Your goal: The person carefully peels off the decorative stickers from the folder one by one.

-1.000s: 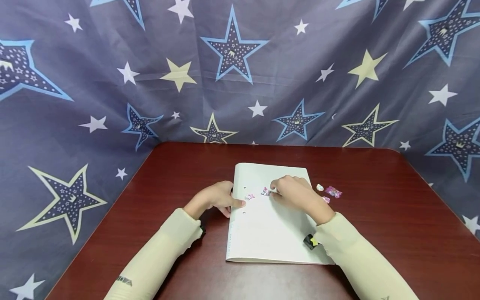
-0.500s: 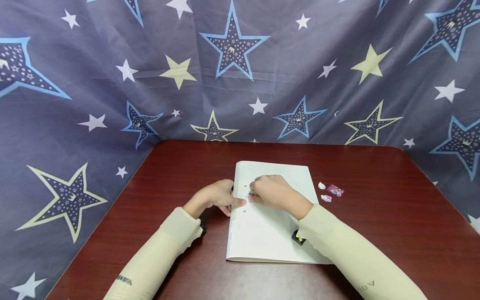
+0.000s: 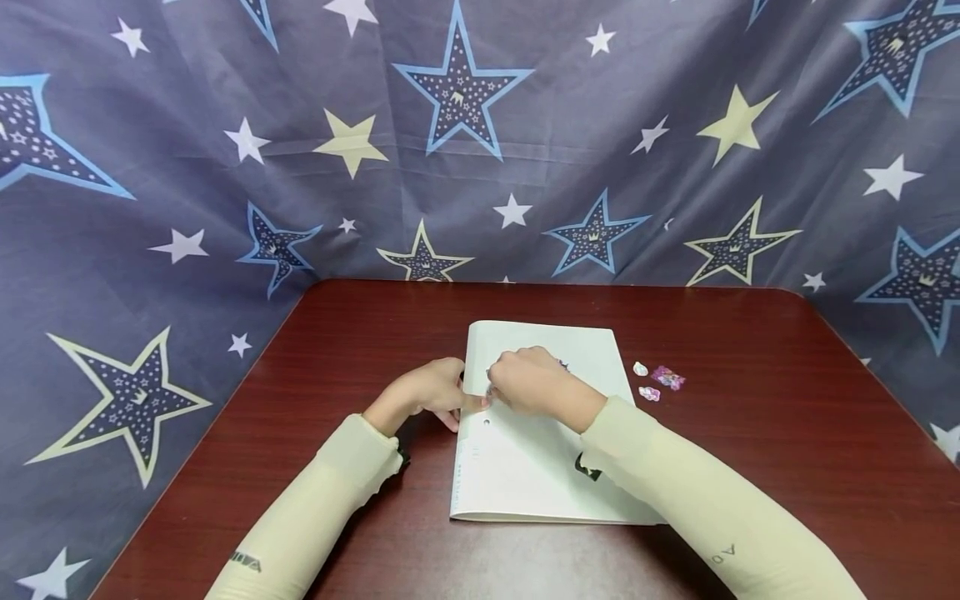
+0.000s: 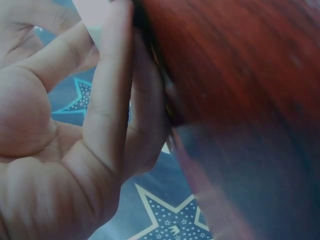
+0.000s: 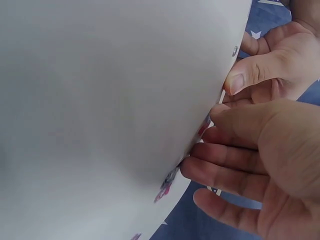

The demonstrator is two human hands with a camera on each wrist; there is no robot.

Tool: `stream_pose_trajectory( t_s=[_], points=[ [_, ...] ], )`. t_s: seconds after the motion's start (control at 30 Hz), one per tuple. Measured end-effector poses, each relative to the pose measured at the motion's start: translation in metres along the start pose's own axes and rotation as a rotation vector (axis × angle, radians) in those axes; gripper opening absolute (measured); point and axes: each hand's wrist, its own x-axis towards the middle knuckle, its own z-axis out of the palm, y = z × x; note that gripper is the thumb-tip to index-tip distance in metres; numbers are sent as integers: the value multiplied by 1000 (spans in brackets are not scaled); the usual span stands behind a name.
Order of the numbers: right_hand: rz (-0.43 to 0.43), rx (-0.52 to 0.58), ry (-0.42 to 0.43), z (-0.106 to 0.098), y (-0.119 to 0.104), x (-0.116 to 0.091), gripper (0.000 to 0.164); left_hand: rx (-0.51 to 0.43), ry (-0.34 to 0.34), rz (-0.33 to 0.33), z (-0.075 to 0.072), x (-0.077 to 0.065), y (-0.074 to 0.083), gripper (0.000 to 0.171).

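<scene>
One white folder [image 3: 517, 487] lies lengthwise near-to-far; my left hand [image 3: 438, 390] pinches its left edge; just right, my right hand [image 3: 534, 382], fingers [image 5: 215, 172] bent, touches a sticker [image 5: 203, 128], whether gripped I can't tell.

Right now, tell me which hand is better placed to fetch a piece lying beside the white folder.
Probably the right hand, over the white folder: it is nearer the loose pieces on the table to its right. The left hand is farther off, holding the folder's left edge.
</scene>
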Motion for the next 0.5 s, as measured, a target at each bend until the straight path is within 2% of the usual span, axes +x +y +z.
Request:
stream_pose_trajectory(
  t_s=[0.3, 0.5],
  points=[
    [-32, -94, 12, 3, -4, -1, 12, -8, 0, 8, 1, 2, -1, 38],
    [-42, -116, 43, 6, -8, -4, 12, -17, -4, -8, 1, 2, -1, 37]
  ],
)
